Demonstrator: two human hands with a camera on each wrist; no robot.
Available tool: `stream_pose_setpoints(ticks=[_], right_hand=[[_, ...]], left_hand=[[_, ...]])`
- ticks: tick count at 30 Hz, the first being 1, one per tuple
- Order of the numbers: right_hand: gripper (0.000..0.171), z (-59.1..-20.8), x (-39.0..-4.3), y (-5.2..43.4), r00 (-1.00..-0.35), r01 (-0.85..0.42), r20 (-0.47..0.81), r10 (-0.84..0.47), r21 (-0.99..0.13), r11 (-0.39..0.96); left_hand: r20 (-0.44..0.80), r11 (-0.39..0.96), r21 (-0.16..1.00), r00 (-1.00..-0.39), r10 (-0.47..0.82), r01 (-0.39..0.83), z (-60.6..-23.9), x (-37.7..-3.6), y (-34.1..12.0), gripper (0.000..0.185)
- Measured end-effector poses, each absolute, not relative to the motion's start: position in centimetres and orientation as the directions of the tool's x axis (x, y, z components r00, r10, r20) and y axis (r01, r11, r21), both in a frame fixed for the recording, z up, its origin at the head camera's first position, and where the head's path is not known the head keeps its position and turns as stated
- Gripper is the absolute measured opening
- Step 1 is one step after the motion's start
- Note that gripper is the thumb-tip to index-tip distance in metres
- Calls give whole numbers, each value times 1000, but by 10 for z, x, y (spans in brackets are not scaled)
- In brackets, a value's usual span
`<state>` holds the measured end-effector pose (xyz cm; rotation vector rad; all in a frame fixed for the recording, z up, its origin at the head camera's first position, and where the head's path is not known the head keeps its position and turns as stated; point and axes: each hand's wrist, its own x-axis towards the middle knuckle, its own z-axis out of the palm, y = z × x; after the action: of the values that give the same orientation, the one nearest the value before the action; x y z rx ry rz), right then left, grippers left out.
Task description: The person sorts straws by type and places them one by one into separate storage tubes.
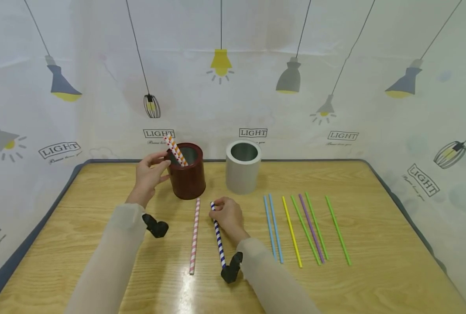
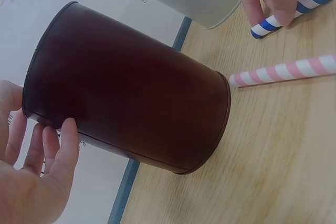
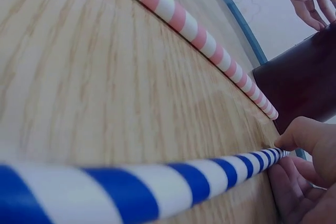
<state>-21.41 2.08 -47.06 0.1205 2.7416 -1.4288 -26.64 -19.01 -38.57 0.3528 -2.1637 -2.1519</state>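
Note:
My left hand (image 1: 146, 176) is at the left side of a dark red cylindrical cup (image 1: 187, 181), its loosely bent fingers touching the cup near the rim. Several paper straws (image 1: 176, 151) with orange and red patterns lean inside that cup. Just in front of the cups, my right hand (image 1: 229, 216) pinches a blue-and-white striped paper straw (image 1: 219, 244) by its far end, between thumb and fingers. The right wrist view shows this straw (image 3: 173, 184) running from the camera to the fingertips. A pink-and-white striped straw (image 1: 194, 237) lies to its left on the table.
A white cylindrical cup (image 1: 242, 174) stands right of the dark red one. Several plain straws, including a yellow straw (image 1: 292, 231) and a purple straw (image 1: 311, 229), lie on the wooden table (image 1: 390, 270) to the right. A lamp-printed cloth (image 1: 193, 104) rises behind.

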Motion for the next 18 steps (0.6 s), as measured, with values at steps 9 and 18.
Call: stream_pose_setpoints(ticks=[9,18], right_hand=[[25,-473,-215,19,-996,92,-83,42,-811,577],[25,-470,-213,19,-996,89,-86,33,-800,594]], left_hand=[[-104,-12,995,-973,-204,-103,-387,-267,-191,40],[-107,3,994,-972,-210,-110,-385,-266,-190,40]])
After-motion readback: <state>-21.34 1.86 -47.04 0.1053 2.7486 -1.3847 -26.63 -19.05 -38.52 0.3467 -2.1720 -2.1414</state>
